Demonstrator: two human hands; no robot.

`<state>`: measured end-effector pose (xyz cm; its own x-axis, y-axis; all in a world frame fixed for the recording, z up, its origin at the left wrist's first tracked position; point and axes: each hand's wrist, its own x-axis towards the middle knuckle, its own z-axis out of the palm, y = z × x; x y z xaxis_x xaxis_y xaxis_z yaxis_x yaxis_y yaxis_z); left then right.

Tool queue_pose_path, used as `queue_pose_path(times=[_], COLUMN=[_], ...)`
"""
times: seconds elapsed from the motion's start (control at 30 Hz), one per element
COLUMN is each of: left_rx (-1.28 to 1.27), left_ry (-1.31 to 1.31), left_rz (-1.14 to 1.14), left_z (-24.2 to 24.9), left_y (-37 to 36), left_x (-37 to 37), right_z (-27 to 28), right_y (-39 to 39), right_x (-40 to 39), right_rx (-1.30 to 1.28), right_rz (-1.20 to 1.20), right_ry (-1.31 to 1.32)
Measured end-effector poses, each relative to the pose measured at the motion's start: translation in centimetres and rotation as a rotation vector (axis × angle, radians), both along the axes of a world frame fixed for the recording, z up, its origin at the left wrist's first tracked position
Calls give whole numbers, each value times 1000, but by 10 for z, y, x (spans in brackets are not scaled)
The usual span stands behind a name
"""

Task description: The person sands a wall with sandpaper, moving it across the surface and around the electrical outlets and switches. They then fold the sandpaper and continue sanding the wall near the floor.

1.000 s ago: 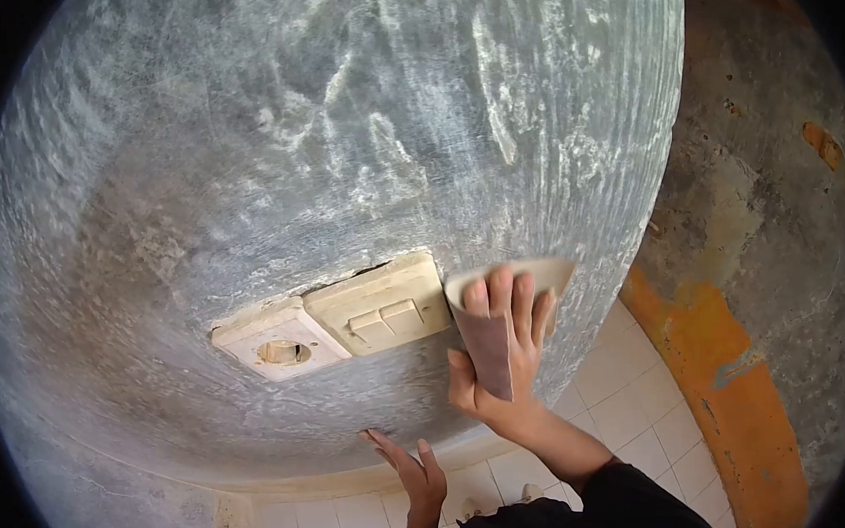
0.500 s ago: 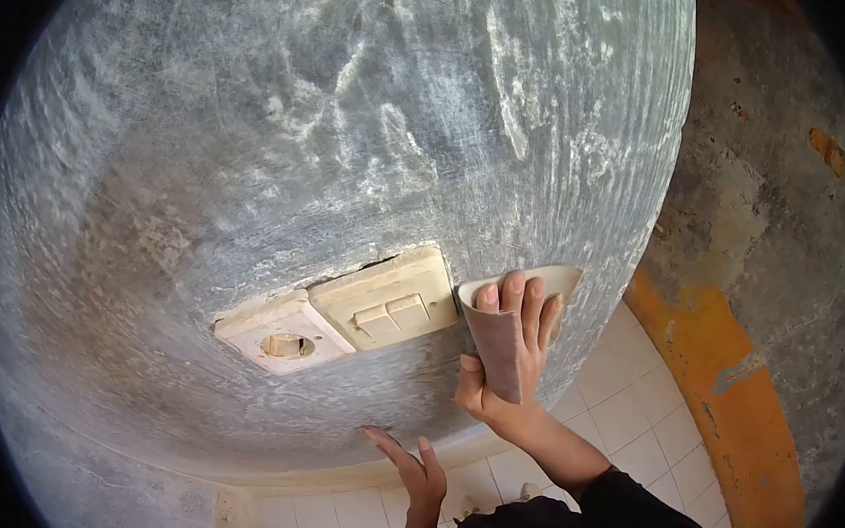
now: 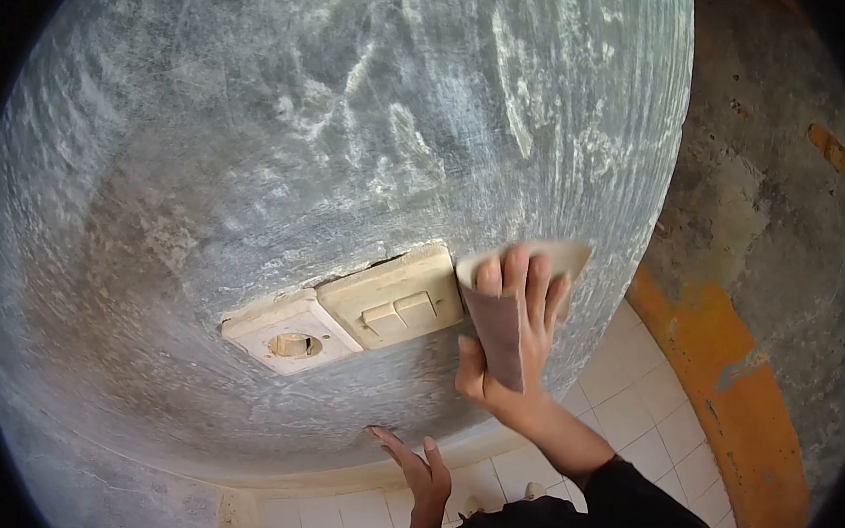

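Our right hand (image 3: 529,359) holds a sheet (image 3: 497,329) against the wall (image 3: 241,140), right of the switch (image 3: 398,314); near left, our left hand (image 3: 422,471) stands open.

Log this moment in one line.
right hand: fingers over bent sheet, against wall beside switch plate | left hand: holding nothing, fingertips at wall

Black short-sleeved top (image 3: 516,527), bare forearms.
At the bottom centre of the frame the top is a plain, matt black; toward the lower right its right sleeve (image 3: 640,504) looks loose and ends near the elbow, in an uneven dark hem. The right hand (image 3: 533,356) and left hand (image 3: 424,477) are bare, with slender fingers.
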<state>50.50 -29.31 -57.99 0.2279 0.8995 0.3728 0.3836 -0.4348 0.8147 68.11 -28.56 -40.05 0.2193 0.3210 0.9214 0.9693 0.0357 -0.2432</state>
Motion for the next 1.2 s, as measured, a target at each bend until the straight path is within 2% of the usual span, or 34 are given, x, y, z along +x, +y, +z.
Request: queue_pose_path(times=[0.1, 0.17, 0.23, 0.3, 0.37, 0.5, 0.6, 0.73, 0.87, 0.97, 1.07, 1.13, 1.2], left_rx=[-11, 22, 42, 55, 46, 5, 46, 46, 19, 25, 28, 20, 5], left_ry=[-19, 23, 33, 6, -5, 27, 63, 44, 7, 37, 22, 0, -11], left_rz=[-6, 4, 9, -2, -14, -17, -8, 7, 2, 5, 5, 6, 14], left_z=[-4, -10, -11, -8, -7, -8, -11, -6, -7, -5, -6, -6, -3], left_y=[2, 3, 3, 3, 6, 4, 5, 5, 4, 3, 4, 4, 3], left_x=[-1, -1, -3, -2, -3, -5, -4, -2, -1, -1, 0, -1, 0], right_z=[42, 38, 18, -29, -40, 22, 43, -16, -16, 33, 31, -3, -11], right_y=[5, 2, -3, -4, -1, 2, -4, -10, -12, -10, -11, -14, -13], right_x=[12, 11, 8, 4, 2, 6, 16, 9, 8, 15, 13, 7, 5], right_rx=[134, 95, 9, -26, -37, 120, 25, -58, -25, 26, 5, -69, -94], right_rz=[8, 1, -8, -59, -103, 30, 42, 9, 37, 76, 84, 65, 62], right_ry=[-71, -42, 11, -16, -36, 65, -46, -45, -50, -91, -54, -21, -5])
